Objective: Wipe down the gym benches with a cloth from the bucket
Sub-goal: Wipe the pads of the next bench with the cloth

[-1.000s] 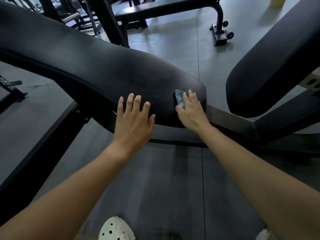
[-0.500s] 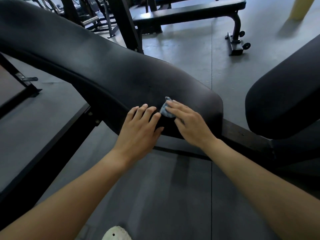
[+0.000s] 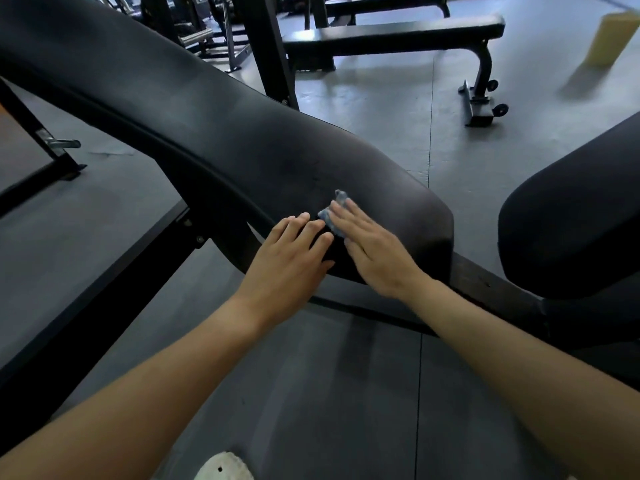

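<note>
A long black padded bench back (image 3: 214, 133) slants from the upper left down to the middle. My right hand (image 3: 370, 251) lies flat near its lower end and presses a small blue-grey cloth (image 3: 334, 211) against the pad with straight fingers; only the cloth's upper edge shows. My left hand (image 3: 294, 261) rests flat on the pad's near edge, just left of the right hand, fingertips almost touching the cloth. No bucket is in view.
A second black pad (image 3: 568, 220) sits at the right, joined by a dark frame bar (image 3: 485, 285). A flat bench (image 3: 398, 32) with wheeled foot stands behind. A black frame (image 3: 104, 271) runs lower left. A yellow post (image 3: 609, 39) stands far right. Grey floor lies below.
My right hand has slid the cloth leftward along the pad's lower end toward my left hand. The left hand has stayed on the pad's edge. The view has tilted up slightly.
</note>
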`<state>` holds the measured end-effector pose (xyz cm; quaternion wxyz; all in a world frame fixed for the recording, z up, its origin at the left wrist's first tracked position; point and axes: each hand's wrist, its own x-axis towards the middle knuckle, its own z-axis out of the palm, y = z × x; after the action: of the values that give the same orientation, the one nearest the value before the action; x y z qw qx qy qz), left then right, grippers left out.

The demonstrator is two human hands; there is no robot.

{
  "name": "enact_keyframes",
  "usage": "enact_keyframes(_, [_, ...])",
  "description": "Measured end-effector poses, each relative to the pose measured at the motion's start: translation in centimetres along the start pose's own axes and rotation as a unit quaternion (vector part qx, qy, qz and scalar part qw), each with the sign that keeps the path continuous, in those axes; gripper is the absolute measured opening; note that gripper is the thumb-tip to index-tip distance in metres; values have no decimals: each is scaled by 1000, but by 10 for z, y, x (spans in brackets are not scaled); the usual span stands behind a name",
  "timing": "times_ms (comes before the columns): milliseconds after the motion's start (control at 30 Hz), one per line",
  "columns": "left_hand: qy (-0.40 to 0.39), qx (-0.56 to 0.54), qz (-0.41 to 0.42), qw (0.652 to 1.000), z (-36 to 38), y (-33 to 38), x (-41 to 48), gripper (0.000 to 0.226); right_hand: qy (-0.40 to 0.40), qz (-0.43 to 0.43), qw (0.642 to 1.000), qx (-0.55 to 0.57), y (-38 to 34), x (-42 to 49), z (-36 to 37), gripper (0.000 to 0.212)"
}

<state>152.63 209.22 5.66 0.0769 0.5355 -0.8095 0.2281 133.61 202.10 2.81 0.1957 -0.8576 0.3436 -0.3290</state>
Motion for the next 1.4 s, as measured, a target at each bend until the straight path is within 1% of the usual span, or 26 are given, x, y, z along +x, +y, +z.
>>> enact_keyframes(67, [0,-1,7,1000,-1,-1,0,40,12,-32,999,6,3,-14,-1,52])
enact_keyframes(100, [4,-4,8,1000,-1,-2,0,39,25,-31,999,-7,11,-20,-2,52])
enact_keyframes(133, [7,-6,7,1000,-1,-2,0,39,45,-9,998,-30,22,-24,-4,53])
enact_keyframes(167, [9,-6,7,1000,-1,-3,0,39,70,39,996,-48,35,-25,-7,55])
enact_keyframes(233, [10,-3,5,1000,1,-2,0,39,102,186,976,-48,55,-21,-18,54])
enact_keyframes(267, [11,0,4,1000,2,-1,0,39,95,247,963,-47,61,-16,-22,52])
enact_keyframes(300, [12,2,4,1000,3,-1,-1,39,74,281,956,-38,62,-10,-24,51])
enact_keyframes(333, [13,5,4,1000,3,1,-3,39,50,288,956,-36,58,-4,-23,51])
enact_keyframes(367, [17,8,4,1000,4,2,-4,38,35,274,960,-38,50,1,-19,53])
enact_keyframes(400, [22,11,4,1000,5,3,-5,38,33,238,970,-36,39,6,-14,54])
enact_keyframes(500, [30,14,5,999,6,7,-9,37,7,92,996,-20,9,9,-3,57])
enact_keyframes(533, [32,12,6,999,6,9,-11,36,-14,54,998,-16,4,6,-3,57])
enact_keyframes(600, [36,6,9,999,6,13,-12,34,-49,15,999,-8,7,-3,-10,56])
enact_keyframes(633, [36,5,12,999,6,15,-13,33,-54,11,998,-10,13,-9,-14,56])
enact_keyframes(700, [30,2,24,999,4,20,-13,33,-31,38,999,-23,26,-22,-19,55])
enact_keyframes(833, [5,-2,52,999,5,36,-10,35,51,156,986,-34,50,-50,-19,52])
enact_keyframes(933, [-6,6,52,999,8,45,-6,38,105,240,965,7,62,-70,-18,53])
enact_keyframes(1000, [-5,4,48,999,9,48,-3,37,139,279,950,33,59,-77,-13,51])
enact_keyframes(1033, [-5,1,47,999,8,48,-2,36,149,286,946,31,54,-78,-8,50])
enact_keyframes(1100, [-8,1,46,999,6,49,0,36,151,264,953,7,36,-78,2,50])
enact_keyframes(1200, [-13,11,30,999,-2,45,-4,38,92,195,977,-11,5,-70,11,57])
enact_keyframes(1300, [-12,36,-18,999,-16,29,-10,44,17,102,995,-14,-17,-57,10,67])
enact_keyframes(1367, [-28,52,-51,997,-28,13,-13,47,-7,55,998,-31,-16,-55,5,70])
enact_keyframes(1400, [-40,57,-68,995,-33,6,-17,48,-10,44,997,-55,-11,-58,3,69])
